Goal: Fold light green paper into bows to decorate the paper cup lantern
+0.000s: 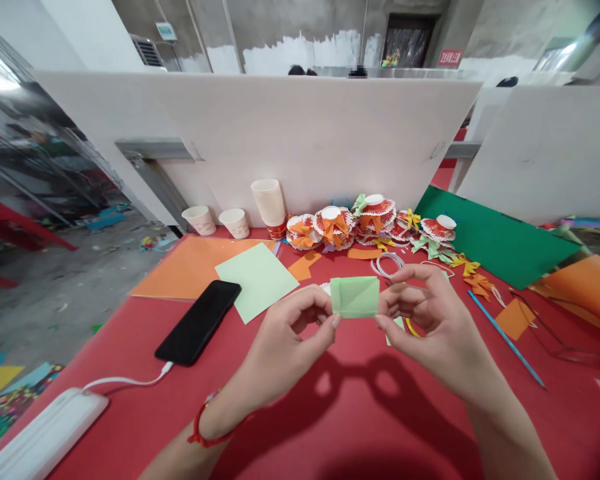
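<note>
Between my two hands a small folded piece of light green paper [356,297] is held up above the red table [300,427]. My left hand [293,327] pinches its left edge between thumb and fingers. On the opposite edge, the thumb and fingertips of my right hand [433,320] grip the paper, with the other fingers curled behind. Creases run across the paper's face. Behind my right hand lie a coil of white cord [387,265] and a bit of yellow material, partly hidden. A larger light green sheet [257,280] rests left of my hands.
A black phone [199,323] is cabled to a white power bank [47,433] at left. Paper cups [234,224] and several cut-cup crafts with bows [334,227] line the white partition [260,127]. A blue pencil [505,339] and green board [495,237] lie right.
</note>
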Action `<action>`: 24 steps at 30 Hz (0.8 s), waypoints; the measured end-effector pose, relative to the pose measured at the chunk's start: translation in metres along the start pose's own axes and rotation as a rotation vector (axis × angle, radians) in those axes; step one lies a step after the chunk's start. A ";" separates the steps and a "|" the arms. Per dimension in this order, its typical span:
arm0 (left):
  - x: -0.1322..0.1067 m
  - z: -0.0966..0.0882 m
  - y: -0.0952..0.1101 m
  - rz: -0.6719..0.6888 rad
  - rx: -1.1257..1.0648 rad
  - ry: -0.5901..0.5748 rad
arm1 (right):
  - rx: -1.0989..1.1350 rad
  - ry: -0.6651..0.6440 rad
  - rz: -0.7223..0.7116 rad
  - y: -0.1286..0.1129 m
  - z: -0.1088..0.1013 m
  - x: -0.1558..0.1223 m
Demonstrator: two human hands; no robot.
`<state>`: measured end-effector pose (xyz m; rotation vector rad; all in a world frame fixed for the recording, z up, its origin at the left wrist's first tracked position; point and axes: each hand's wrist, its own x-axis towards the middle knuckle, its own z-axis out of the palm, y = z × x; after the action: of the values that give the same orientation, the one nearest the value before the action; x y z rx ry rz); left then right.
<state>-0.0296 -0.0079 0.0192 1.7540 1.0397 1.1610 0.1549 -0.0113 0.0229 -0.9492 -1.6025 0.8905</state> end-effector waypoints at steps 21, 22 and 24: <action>0.002 0.006 -0.002 -0.026 -0.104 0.046 | -0.452 0.167 -0.309 0.007 0.021 -0.002; 0.002 0.005 -0.002 -0.009 -0.125 0.051 | -0.460 0.115 -0.325 0.007 0.021 -0.003; 0.003 0.002 -0.002 0.008 -0.152 0.070 | -0.412 0.005 -0.295 0.004 0.020 -0.002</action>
<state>-0.0269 -0.0048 0.0178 1.6106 0.9593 1.2804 0.1368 -0.0135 0.0144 -0.9559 -1.9023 0.3593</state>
